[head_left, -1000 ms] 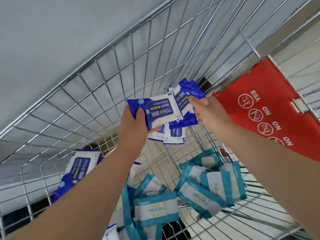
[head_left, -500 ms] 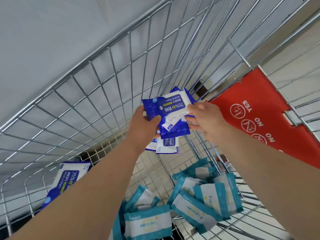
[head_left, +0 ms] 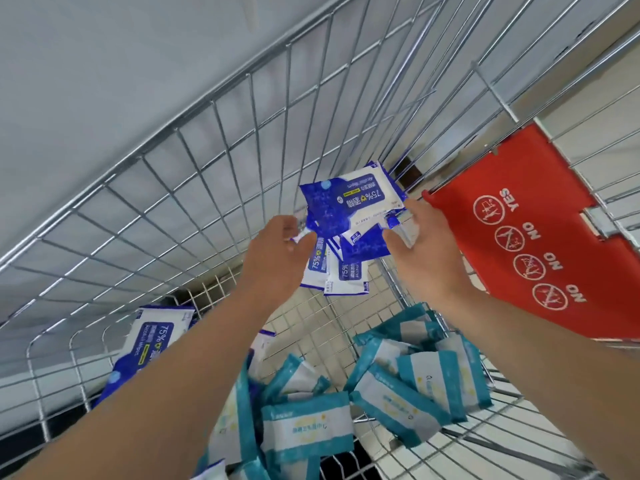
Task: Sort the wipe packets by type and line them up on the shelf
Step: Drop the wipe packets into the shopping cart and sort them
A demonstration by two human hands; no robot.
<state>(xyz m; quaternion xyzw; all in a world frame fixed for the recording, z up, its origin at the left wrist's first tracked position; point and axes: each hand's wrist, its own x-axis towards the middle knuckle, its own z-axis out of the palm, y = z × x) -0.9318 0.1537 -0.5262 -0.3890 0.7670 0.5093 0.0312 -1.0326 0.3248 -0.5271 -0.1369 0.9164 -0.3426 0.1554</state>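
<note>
A stack of blue wipe packets point(head_left: 349, 206) marked 75% sits at the far corner of a wire shopping cart point(head_left: 194, 174), held between both hands. My left hand point(head_left: 277, 254) pinches the stack's lower left corner. My right hand point(head_left: 424, 251) grips its right end, thumb on top. Two more blue packets point(head_left: 346, 278) lie just below the stack on the cart floor. Another blue packet point(head_left: 152, 344) leans against the cart's left wall. Several teal and white wipe packets point(head_left: 412, 393) are heaped in the near part of the cart, partly hidden by my forearms.
A red plastic child-seat flap point(head_left: 540, 244) with YES and NO pictograms stands on the right side of the cart. Wire walls close in on the left and far sides. A grey floor shows beyond the mesh. No shelf is in view.
Both hands pushed the blue packets farther toward the cart's far corner. The right hand closed in on the stack's right end, and the left hand's grip slid down to the lower left corner.
</note>
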